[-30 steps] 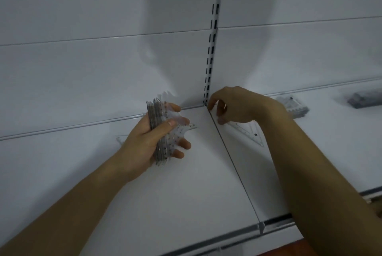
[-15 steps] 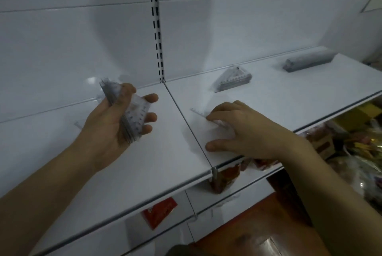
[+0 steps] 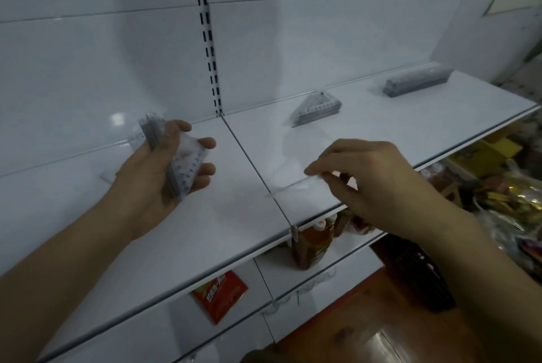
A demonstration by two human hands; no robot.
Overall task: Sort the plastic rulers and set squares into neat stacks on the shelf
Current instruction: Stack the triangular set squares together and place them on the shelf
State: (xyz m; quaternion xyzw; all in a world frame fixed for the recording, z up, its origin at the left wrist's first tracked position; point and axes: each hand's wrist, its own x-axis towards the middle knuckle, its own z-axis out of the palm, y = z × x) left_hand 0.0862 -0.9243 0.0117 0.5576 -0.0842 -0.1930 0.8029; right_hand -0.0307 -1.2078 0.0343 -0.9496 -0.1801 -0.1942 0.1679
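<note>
My left hand grips a bundle of clear plastic set squares above the left part of the white shelf. My right hand pinches the edge of a single clear set square that is lifted just off the shelf near its front edge. A neat stack of triangular set squares lies toward the back of the right shelf section. Farther right, a stack of straight rulers lies by the back panel.
A slotted upright splits the white back panel. Another clear plastic piece lies on the shelf behind my left wrist. Below the shelf are a bottle, a red packet and packaged goods at the right.
My right hand went from pressing flat on the set square to pinching its edge and raising it off the shelf. My left hand keeps its bundle. The view shifted slightly.
</note>
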